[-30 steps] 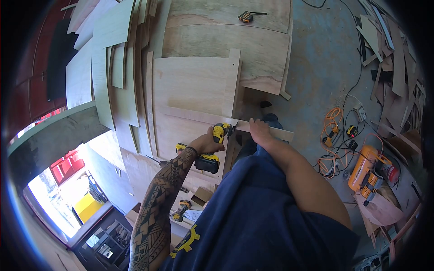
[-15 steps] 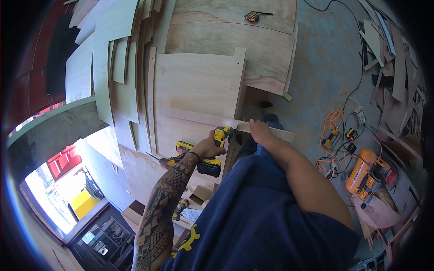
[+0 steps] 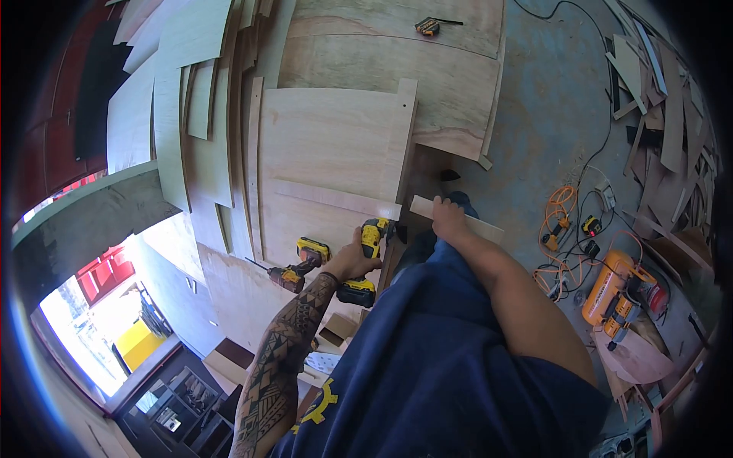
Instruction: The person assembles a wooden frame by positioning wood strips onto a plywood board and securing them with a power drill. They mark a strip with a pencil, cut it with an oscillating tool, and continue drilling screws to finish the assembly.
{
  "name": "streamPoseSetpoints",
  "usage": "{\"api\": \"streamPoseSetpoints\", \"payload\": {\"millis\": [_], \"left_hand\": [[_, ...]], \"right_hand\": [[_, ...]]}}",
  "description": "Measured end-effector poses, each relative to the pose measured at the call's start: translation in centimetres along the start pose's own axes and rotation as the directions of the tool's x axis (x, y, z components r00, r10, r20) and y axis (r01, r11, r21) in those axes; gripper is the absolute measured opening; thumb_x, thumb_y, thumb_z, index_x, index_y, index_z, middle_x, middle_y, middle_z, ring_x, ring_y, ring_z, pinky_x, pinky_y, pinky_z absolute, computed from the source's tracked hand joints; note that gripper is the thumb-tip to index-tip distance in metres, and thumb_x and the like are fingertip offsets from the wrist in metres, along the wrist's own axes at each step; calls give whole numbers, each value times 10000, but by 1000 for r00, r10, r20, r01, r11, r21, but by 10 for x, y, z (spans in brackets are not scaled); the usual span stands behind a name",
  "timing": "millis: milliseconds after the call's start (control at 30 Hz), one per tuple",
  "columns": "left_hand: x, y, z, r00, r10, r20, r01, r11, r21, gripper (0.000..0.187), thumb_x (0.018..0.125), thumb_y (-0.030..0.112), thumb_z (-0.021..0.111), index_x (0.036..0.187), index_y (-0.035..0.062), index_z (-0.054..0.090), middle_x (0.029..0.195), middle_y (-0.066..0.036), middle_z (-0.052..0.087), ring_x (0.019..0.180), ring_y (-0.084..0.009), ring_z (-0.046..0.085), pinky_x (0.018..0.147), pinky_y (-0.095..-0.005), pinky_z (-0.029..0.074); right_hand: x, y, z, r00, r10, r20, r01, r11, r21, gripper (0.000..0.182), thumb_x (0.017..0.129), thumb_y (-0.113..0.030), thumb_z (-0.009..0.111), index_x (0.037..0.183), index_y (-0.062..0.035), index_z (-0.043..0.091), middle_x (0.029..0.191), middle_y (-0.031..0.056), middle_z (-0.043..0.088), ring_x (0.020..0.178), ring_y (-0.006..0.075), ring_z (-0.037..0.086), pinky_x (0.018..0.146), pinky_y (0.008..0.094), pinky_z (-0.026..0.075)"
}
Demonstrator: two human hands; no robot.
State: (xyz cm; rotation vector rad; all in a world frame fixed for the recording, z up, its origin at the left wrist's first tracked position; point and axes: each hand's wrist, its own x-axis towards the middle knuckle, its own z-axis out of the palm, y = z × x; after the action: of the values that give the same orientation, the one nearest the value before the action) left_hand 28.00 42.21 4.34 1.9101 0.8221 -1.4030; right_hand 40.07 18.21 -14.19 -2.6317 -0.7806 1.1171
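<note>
A yellow and black cordless power tool (image 3: 374,233) is in the grip of my left hand (image 3: 351,261), and its dark head sits at the end of a long wood strip (image 3: 336,195). That strip lies across a pale plywood panel (image 3: 328,145). My right hand (image 3: 449,217) is closed on a short wood piece (image 3: 485,228), which is apart from the long strip with a gap between their ends. Left of the power tool lies a cordless drill (image 3: 289,276) on the wood surface.
Stacked plywood sheets (image 3: 195,160) stand at the left. A tape measure (image 3: 427,27) lies on the far plywood. To the right, an orange air compressor (image 3: 607,286), orange cords (image 3: 561,200) and wood offcuts (image 3: 676,114) are on the floor.
The short wood piece in my right hand has come away from the long strip and moved slightly right. In the earlier frame they formed one continuous length.
</note>
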Motion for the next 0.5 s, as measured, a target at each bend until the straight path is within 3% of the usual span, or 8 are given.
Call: {"api": "streamPoseSetpoints", "payload": {"millis": [200,267,333,367,433,467,500], "left_hand": [[-24,-26,18,998,37,-41,-35,999,34,1289,813,450,841,1703,31,8,1204,-345,718,1071,-450,747,959,-465,593],[-29,-56,45,993,67,-93,-73,996,-53,1277,815,432,845,1711,74,8,1189,-353,714,1038,-466,751,919,-472,608],[-45,-75,71,988,30,-151,-55,985,-164,1276,822,426,843,1713,104,-11,1175,-352,714,1022,-476,750,901,-479,615],[-53,-83,85,984,8,-176,-46,977,-210,1276,822,426,843,1713,104,-11,1175,-352,714,1022,-476,750,901,-479,615],[-74,-101,116,984,-84,-159,22,933,-360,1303,823,445,844,1710,108,-49,1210,-372,699,1089,-506,726,974,-508,586],[-85,-110,133,975,-123,-187,33,906,-423,1303,823,445,844,1710,108,-49,1210,-372,699,1089,-506,726,974,-508,586],[-96,-117,151,968,-185,-168,61,829,-555,1303,826,430,849,1708,105,-53,1201,-353,705,1034,-473,745,936,-489,604]], "right_hand": [[13,29,-17,983,120,-142,-108,990,85,511,828,-155,791,1268,-53,550,1222,221,655,1169,442,667,996,562,546],[14,51,-28,980,83,-182,-69,994,82,534,832,-167,794,1286,-40,543,1214,262,658,1163,468,666,1012,569,543],[25,76,-38,975,221,-17,-216,965,148,570,836,-202,809,1310,-27,544,1250,289,666,1199,473,658,1030,557,540],[31,99,-34,977,207,-47,-199,969,145,587,837,-212,812,1317,7,554,1230,293,685,1183,471,670,1011,549,548],[46,159,-8,981,190,-47,-182,974,134,646,832,-247,820,1346,56,573,1262,289,685,1200,459,667,1021,525,545],[47,176,-13,966,256,31,-257,963,83,846,812,-301,850,1481,72,490,1400,309,627,1310,454,617,1104,498,506],[46,193,-10,954,298,-16,-299,954,-41,1042,812,-392,873,1586,85,365,1526,316,543,1422,452,538,1189,471,444]]}}
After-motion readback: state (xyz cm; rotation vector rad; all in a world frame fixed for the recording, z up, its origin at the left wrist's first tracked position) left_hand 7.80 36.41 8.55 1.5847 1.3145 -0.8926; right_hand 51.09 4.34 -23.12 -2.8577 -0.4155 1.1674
